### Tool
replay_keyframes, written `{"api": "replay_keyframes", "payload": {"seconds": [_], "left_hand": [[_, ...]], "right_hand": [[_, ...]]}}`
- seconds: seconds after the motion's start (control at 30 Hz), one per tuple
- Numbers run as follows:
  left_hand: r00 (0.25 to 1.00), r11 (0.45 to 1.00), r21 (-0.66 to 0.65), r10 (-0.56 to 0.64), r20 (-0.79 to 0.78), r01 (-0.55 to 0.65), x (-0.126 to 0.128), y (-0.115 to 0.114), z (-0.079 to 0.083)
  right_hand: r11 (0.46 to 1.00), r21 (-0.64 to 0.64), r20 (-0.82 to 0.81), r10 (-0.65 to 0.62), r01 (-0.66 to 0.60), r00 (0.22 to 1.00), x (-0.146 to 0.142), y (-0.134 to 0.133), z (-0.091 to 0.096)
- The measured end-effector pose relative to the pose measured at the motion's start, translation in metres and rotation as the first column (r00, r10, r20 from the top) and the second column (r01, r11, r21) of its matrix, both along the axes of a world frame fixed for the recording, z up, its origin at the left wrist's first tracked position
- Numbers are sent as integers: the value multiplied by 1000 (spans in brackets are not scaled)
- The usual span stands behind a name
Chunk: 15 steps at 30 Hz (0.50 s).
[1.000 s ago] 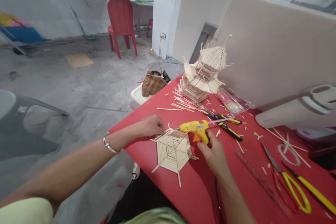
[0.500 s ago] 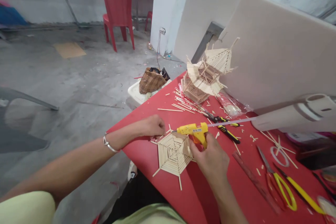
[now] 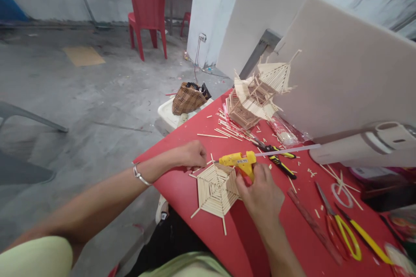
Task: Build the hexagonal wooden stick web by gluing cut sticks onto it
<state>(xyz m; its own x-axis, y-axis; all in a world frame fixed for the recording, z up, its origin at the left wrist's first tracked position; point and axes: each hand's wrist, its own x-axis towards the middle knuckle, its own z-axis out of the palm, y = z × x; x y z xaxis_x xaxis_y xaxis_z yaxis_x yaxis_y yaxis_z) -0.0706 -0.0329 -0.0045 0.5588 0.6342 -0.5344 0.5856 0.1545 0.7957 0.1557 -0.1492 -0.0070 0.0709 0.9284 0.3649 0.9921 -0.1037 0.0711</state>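
Note:
A hexagonal panel of thin wooden sticks point(image 3: 218, 190), laid in rings like a web, lies flat at the table corner with stick ends jutting out. My right hand point(image 3: 262, 190) is wrapped round a yellow hot glue gun point(image 3: 238, 161), its nozzle over the panel's upper edge. A long clear glue stick point(image 3: 289, 150) sticks out of the gun's back. My left hand point(image 3: 193, 154) is closed at the panel's upper left edge, near the nozzle. Its fingertips point down, and what they pinch is hidden.
Behind stands a tiered stick model point(image 3: 256, 93) beside loose sticks point(image 3: 229, 130). Pliers point(image 3: 282, 166), scissors point(image 3: 338, 220), a tape ring point(image 3: 342, 194) and a yellow-handled tool point(image 3: 367, 236) lie rightward on the red table point(image 3: 182, 194). A white tumbler point(image 3: 354, 143) lies at the board.
The view has shifted slightly. Both hands and the glue gun keep nearly the same place over the panel's upper edge.

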Motion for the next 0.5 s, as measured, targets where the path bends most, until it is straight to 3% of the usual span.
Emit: {"api": "replay_keyframes", "payload": {"seconds": [0.5], "left_hand": [[997, 999, -8, -36, -69, 36, 4, 4, -1]], "right_hand": [[995, 64, 143, 61, -70, 988, -6, 2, 7]]}}
